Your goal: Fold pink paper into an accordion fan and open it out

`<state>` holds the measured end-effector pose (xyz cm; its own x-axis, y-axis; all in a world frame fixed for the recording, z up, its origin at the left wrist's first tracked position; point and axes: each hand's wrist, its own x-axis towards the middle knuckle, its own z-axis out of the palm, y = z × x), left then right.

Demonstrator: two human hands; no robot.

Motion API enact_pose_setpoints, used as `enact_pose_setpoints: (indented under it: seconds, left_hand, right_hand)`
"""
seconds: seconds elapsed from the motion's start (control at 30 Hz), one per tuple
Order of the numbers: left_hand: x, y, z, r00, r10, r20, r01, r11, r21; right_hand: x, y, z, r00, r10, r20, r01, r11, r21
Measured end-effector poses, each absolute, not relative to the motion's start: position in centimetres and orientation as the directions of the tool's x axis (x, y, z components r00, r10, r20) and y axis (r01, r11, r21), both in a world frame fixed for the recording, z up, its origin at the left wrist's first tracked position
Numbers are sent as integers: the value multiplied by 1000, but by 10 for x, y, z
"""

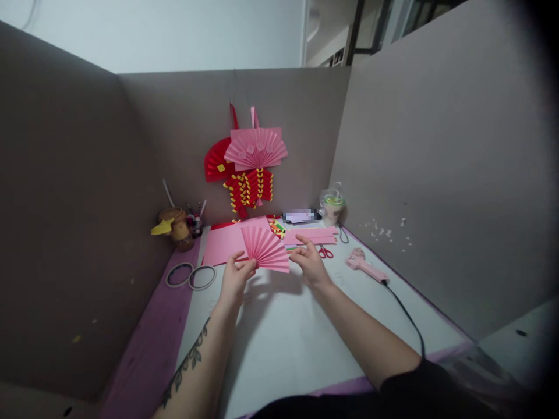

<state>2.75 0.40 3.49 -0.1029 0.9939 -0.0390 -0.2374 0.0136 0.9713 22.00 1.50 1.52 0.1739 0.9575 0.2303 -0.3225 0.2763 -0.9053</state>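
Observation:
A pleated pink paper fan (267,249) is spread out above the table, its folds meeting at the lower left. My left hand (237,276) pinches it at that gathered point, thumb and fingers closed on the paper. At the fan's right edge is my right hand (311,262), its fingertips bent in on the border and the index finger raised. How firmly the right fingertips grip is hard to see. Behind the fan lie pink paper sheets (222,242), and beyond the right hand are pink paper strips (321,235). Red-handled scissors (325,252) lie partly hidden beside the right hand.
Two tape rolls (202,278) lie at left, near a brown cup (181,230) and a pen holder (197,224). At right are a pink glue gun (367,266) with a black cord and a lidded drink cup (332,208). Paper decorations (257,148) hang on the grey partition (174,116).

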Motion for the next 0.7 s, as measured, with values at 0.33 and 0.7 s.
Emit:
enact_pose_setpoints:
  seconds: [0.33,0.7]
  left_hand:
    - [31,4,31,-51,998,22,-165,-31,986]
    - [30,3,32,-8,999,36,-98,-36,994]
  right_hand:
    - [214,11,21,27,990,136,-313,138,-940]
    - [223,13,19,-28,987,159,-304,143,-942]
